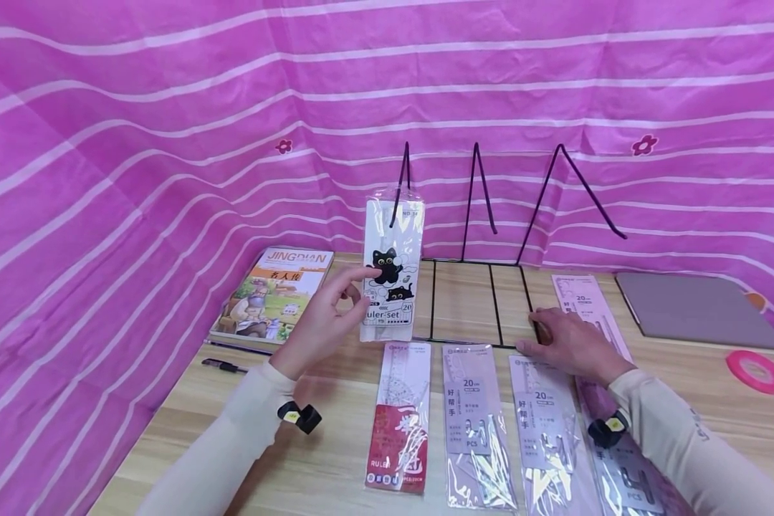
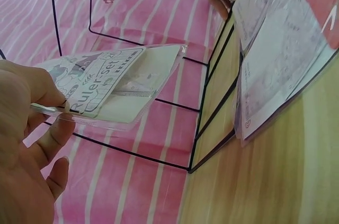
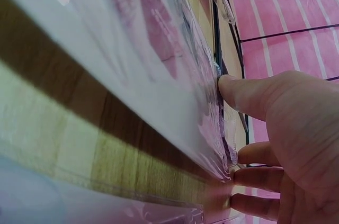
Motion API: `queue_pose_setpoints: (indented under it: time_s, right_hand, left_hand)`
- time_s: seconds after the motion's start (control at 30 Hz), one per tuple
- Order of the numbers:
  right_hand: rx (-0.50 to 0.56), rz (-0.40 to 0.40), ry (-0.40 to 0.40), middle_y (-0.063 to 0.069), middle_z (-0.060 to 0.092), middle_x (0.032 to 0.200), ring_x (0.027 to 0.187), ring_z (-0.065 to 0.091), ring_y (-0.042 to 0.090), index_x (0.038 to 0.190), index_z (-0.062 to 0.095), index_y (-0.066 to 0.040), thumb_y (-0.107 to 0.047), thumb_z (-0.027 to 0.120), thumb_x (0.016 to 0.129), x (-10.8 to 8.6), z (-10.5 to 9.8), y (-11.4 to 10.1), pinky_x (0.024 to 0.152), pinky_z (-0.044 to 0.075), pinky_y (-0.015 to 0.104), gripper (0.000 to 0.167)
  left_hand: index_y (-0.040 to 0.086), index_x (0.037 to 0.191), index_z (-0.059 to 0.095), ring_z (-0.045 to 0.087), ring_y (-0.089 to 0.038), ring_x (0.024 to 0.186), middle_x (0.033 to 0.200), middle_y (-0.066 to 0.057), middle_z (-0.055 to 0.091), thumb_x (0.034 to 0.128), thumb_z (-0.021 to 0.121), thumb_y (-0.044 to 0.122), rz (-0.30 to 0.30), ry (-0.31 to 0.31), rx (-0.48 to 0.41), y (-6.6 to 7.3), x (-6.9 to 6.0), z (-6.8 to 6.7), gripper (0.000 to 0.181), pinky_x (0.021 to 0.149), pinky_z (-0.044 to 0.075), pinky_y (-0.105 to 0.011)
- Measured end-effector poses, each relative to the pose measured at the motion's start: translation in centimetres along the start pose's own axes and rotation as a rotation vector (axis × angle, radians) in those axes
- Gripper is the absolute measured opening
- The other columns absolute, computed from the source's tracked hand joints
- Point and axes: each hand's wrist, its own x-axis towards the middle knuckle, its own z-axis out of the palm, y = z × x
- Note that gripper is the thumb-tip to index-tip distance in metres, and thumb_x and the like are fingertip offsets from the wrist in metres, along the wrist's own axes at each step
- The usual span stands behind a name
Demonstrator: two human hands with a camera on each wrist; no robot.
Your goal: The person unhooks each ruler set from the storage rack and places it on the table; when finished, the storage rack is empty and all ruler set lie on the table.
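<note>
My left hand (image 1: 329,315) pinches the left edge of a clear ruler-set packet (image 1: 392,287) with black cats on its card. The packet stands upright, its top at the left hook of a black wire rack (image 1: 463,201); the hook's tip shows before the card. In the left wrist view, thumb and forefinger grip the packet (image 2: 124,83) while the other fingers stand off it. My right hand (image 1: 574,340) rests at the rack's front right corner, fingers and thumb touching the base wires. In the right wrist view the thumb of that hand (image 3: 302,123) presses beside a black wire, fingers spread.
In front of the rack lie a red-and-white ruler packet (image 1: 396,444) and several pinkish ruler packets (image 1: 477,401). A book (image 1: 271,294) and a pen (image 1: 222,365) are at left. To the right are a grey laptop-like slab (image 1: 690,308) and a pink tape roll (image 1: 735,365). Striped cloth hangs behind.
</note>
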Motion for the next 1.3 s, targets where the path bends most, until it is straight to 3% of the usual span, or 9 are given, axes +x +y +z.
queue_pose_setpoints:
  time_s: [0.27, 0.53, 0.73, 0.93, 1.3]
  right_hand:
    - [0.001, -0.004, 0.004, 0.032, 0.058, 0.144, 0.128, 0.057, 0.055, 0.146, 0.056, 0.004, -0.062, 0.072, 0.093, 0.2, 0.2, 0.2, 0.102, 0.048, 0.069, 0.086]
    - [0.011, 0.013, -0.013, 0.033, 0.055, 0.148, 0.132, 0.053, 0.056, 0.148, 0.053, 0.003, -0.061, 0.071, 0.094, 0.2, 0.3, 0.1, 0.105, 0.046, 0.070, 0.086]
    - [0.000, 0.003, -0.012, 0.032, 0.058, 0.144, 0.128, 0.056, 0.055, 0.147, 0.054, 0.004, -0.059, 0.072, 0.094, 0.2, 0.1, 0.0, 0.103, 0.048, 0.069, 0.084]
    - [-0.006, -0.008, -0.016, 0.032, 0.060, 0.141, 0.125, 0.058, 0.054, 0.146, 0.055, 0.005, -0.059, 0.072, 0.094, 0.2, -0.1, 0.0, 0.099, 0.050, 0.068, 0.084]
    - [-0.010, -0.004, -0.017, 0.033, 0.058, 0.143, 0.127, 0.057, 0.057, 0.146, 0.055, 0.005, -0.061, 0.072, 0.093, 0.2, -0.1, 0.0, 0.099, 0.050, 0.070, 0.086]
  left_hand:
    - [0.027, 0.145, 0.061, 0.058, -0.019, 0.096, 0.106, -0.003, 0.060, 0.1021, 0.064, 0.007, 0.003, -0.014, -0.008, 0.4, -1.5, -0.1, 0.047, 0.075, 0.054, -0.029]
    - [0.023, 0.144, 0.062, 0.057, -0.016, 0.094, 0.101, -0.002, 0.061, 0.1001, 0.066, 0.004, 0.033, -0.005, -0.005, 0.7, -2.5, -0.1, 0.048, 0.079, 0.053, -0.027]
    - [0.022, 0.144, 0.062, 0.058, -0.015, 0.093, 0.108, 0.000, 0.065, 0.1001, 0.067, 0.003, 0.041, -0.010, 0.000, 1.0, -3.4, -0.2, 0.048, 0.082, 0.054, -0.028]
    - [0.016, 0.142, 0.063, 0.058, -0.013, 0.089, 0.118, -0.001, 0.068, 0.0986, 0.067, -0.001, 0.093, -0.014, 0.016, 1.2, -4.1, -0.4, 0.047, 0.083, 0.054, -0.026]
    - [0.015, 0.141, 0.063, 0.058, -0.011, 0.087, 0.107, 0.000, 0.067, 0.0977, 0.067, -0.002, 0.140, -0.006, 0.026, 1.8, -5.6, -0.6, 0.047, 0.083, 0.055, -0.024]
